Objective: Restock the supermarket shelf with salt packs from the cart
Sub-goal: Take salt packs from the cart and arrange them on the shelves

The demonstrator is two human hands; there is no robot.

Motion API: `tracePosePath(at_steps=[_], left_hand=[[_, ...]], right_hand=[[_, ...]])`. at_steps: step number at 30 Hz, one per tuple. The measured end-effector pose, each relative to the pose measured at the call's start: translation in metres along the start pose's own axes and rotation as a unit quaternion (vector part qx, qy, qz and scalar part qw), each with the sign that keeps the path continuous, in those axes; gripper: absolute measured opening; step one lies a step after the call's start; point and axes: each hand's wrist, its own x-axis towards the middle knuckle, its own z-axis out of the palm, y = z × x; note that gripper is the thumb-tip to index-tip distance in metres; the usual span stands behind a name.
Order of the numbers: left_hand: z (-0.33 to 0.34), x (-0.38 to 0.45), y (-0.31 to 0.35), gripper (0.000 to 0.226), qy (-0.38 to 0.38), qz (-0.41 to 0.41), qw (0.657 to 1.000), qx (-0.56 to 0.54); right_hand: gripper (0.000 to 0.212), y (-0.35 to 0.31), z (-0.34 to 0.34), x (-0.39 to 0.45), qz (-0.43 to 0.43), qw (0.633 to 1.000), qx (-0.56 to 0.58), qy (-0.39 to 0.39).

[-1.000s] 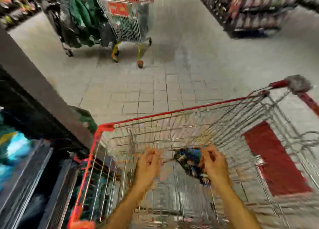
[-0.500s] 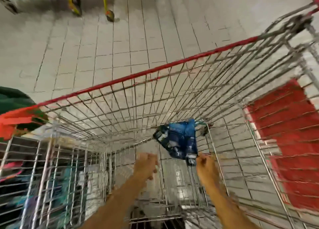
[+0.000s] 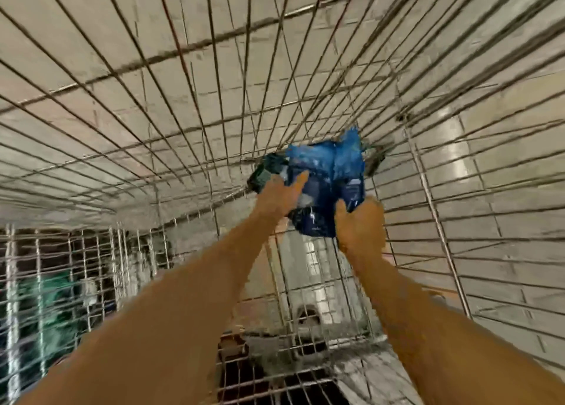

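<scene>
— Two bare hands reach deep into the wire shopping cart (image 3: 183, 105) in the head view. What do they have?

— A bundle of blue salt packs (image 3: 324, 184), lying at about one o'clock from centre against the cart's wire mesh. The left hand (image 3: 279, 198) lies on its left side, fingers spread; the right hand (image 3: 359, 224) is curled around its lower right edge.

— Any room around it?

— Bare mesh lies open to nine o'clock and six o'clock; the wire walls close in at twelve and three.

— And outside the cart?

— Pale floor tiles (image 3: 489, 148) show through the wires. At eight o'clock, blurred dark and green shapes sit behind the side grid; I cannot tell what they are.
</scene>
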Motion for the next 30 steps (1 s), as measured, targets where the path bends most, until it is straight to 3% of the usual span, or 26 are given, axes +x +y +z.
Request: tracePosePath(at_steps=[3, 6, 8, 11, 13, 16, 18, 22, 27, 30], left_hand=[[0.008, 0.019, 0.001, 0.041, 0.014, -0.023, 1.0, 0.004], [0.017, 0.031, 0.0, 0.04, 0.005, -0.04, 0.998, -0.05], [0.022, 0.034, -0.002, 0.029, -0.008, -0.058, 0.994, -0.092], [0.021, 0.031, -0.009, 0.044, -0.02, -0.067, 0.991, -0.113], [0.019, 0.025, -0.015, 0.034, -0.025, -0.069, 0.988, -0.136], [0.008, 0.011, -0.028, 0.025, -0.036, -0.07, 0.985, -0.152], [-0.003, -0.005, -0.038, 0.028, -0.051, -0.06, 0.985, -0.156], [-0.03, -0.059, -0.049, 0.03, -0.054, -0.078, 0.976, -0.196], [-0.07, -0.147, -0.035, 0.039, -0.026, -0.102, 0.961, -0.257], [-0.098, -0.201, -0.016, 0.045, -0.006, -0.094, 0.953, -0.288]], right_hand=[[0.06, -0.006, 0.011, 0.006, 0.04, 0.995, -0.088, 0.034], [0.064, -0.012, 0.021, 0.011, 0.051, 0.992, -0.108, 0.05], [0.059, -0.013, 0.026, 0.015, 0.06, 0.992, -0.092, 0.057], [0.043, -0.012, 0.025, 0.019, 0.065, 0.992, -0.077, 0.069], [0.035, -0.009, 0.02, 0.014, 0.065, 0.994, -0.055, 0.068], [0.02, -0.002, 0.008, -0.003, 0.064, 0.993, 0.091, 0.033], [0.014, 0.003, -0.007, -0.017, 0.092, 0.966, 0.239, -0.021], [0.021, 0.004, -0.047, -0.049, 0.203, 0.866, 0.436, -0.135], [0.038, -0.004, -0.106, -0.107, 0.261, 0.783, 0.498, -0.267], [0.053, -0.031, -0.143, -0.135, 0.254, 0.783, 0.469, -0.321]])
